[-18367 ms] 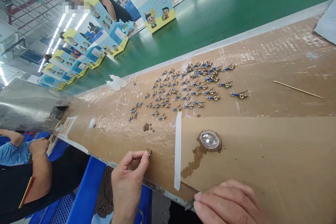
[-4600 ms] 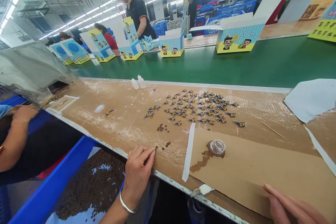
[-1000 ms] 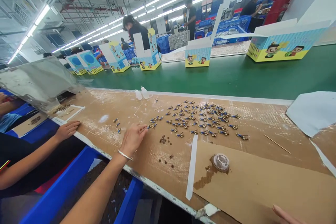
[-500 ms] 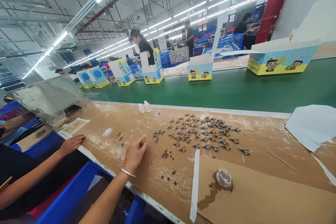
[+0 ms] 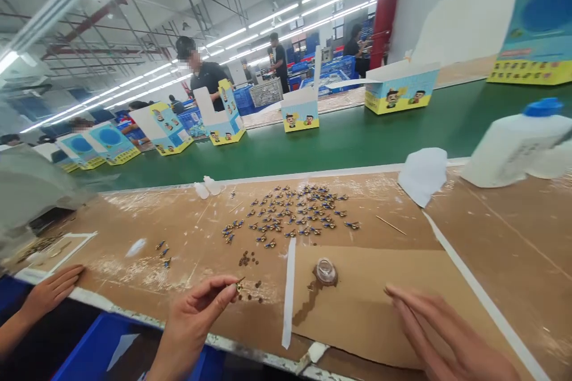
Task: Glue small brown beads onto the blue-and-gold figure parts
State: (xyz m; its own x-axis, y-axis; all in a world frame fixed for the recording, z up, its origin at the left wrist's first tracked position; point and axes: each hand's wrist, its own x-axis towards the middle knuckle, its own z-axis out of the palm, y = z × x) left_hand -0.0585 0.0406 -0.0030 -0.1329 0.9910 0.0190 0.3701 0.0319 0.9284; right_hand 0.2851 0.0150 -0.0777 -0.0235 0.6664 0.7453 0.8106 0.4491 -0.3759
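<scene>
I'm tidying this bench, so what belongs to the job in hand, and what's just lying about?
Seemingly in use:
figure pinched in left hand
other figures
brown discs
dish

Seemingly just lying about:
stick
white sheet
small bottles
blue-capped jug

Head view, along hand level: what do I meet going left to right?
Co-worker's hand, left hand pinching a small figure, loose brown discs, white tape strip, clear dish, right hand.
</scene>
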